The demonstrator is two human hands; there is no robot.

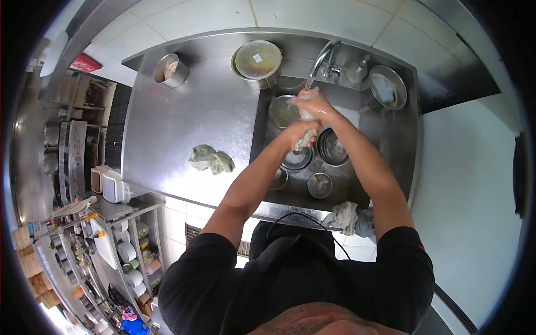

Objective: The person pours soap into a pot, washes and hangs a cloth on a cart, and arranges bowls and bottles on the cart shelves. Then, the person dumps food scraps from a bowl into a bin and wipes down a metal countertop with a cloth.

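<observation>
My left hand is closed on the lower part of a pale wet cloth, over the sink. Just above it, my right hand grips the cloth's upper part beneath the running faucet. Suds or water show on the fingers. Below the hands, metal bowls and a small round container lie in the sink. A round pan is beside my right hand. Another crumpled greenish cloth rests on the steel counter.
A metal pot and a large bowl stand along the counter's back. Right of the faucet are a soap bottle and a steel bowl. Rags hang on the sink's front edge. Shelves with dishes are at lower left.
</observation>
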